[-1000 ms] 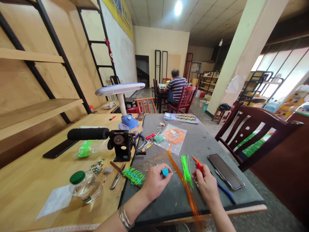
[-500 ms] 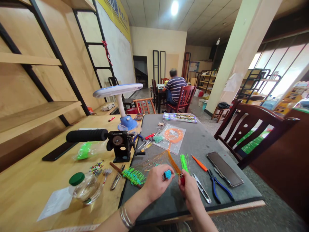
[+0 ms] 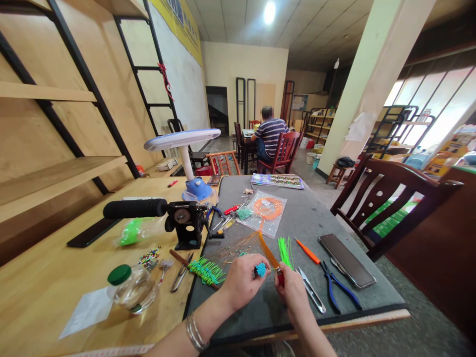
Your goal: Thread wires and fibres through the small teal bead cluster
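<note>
My left hand (image 3: 240, 282) is closed, pinching a small teal bundle of strands (image 3: 260, 269) between thumb and fingers. Close beside it, my right hand (image 3: 293, 292) is wrapped round a small red lighter (image 3: 280, 275), whose top points at the teal bundle. Both hands hover just above the grey mat (image 3: 320, 218). Orange strands (image 3: 266, 248) run from behind my hands back to a plastic bag with an orange coil (image 3: 268, 208). A tuft of bright green strands (image 3: 284, 249) lies just beyond my right hand.
Right of my hands lie scissors (image 3: 311, 296), blue-handled pliers (image 3: 338, 286), an orange tool (image 3: 307, 251) and a phone (image 3: 346, 260). To the left are teal-green strands (image 3: 206, 270), a black hand-crank device (image 3: 184, 223), a green-lidded jar (image 3: 132, 285), and a lamp (image 3: 186, 144). A person sits at a far table.
My right hand came left from the tools near the phone to beside my left hand, carrying the red lighter. The left hand stayed put with the teal bundle.
</note>
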The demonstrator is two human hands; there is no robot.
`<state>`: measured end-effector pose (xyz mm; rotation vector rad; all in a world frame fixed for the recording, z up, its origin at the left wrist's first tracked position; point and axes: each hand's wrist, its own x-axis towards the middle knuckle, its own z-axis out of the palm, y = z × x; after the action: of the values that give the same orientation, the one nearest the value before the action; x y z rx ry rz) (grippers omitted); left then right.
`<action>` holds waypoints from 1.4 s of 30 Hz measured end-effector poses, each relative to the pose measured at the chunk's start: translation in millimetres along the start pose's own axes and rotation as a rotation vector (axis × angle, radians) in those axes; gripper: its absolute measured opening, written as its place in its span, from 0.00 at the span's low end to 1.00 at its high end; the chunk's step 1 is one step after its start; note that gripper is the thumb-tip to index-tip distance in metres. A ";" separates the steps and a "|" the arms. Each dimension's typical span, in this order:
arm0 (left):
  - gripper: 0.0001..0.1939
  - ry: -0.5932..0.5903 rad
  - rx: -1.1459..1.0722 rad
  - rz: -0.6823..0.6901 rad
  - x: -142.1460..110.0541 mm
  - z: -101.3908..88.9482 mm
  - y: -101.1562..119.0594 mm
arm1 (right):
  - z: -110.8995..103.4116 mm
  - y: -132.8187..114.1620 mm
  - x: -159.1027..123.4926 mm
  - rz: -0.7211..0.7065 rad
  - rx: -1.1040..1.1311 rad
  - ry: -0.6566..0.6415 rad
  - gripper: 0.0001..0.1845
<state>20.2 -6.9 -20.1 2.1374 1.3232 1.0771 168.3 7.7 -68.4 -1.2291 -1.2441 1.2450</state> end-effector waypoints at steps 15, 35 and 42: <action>0.04 0.019 -0.077 -0.085 -0.1 0.4 -1.8 | -15.4 -1.0 1.0 -0.041 -0.400 0.169 0.31; 0.05 0.131 -0.540 -0.380 -0.6 14.7 -2.9 | -2.2 -3.6 -5.4 -0.147 0.011 0.036 0.21; 0.05 0.114 -0.542 -0.406 -4.3 16.4 -6.3 | -4.6 -9.8 0.6 -0.122 0.049 0.033 0.18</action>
<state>28.4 -6.8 -36.2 1.3669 1.2577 1.2189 172.7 8.7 -58.4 -1.1172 -1.2383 1.1555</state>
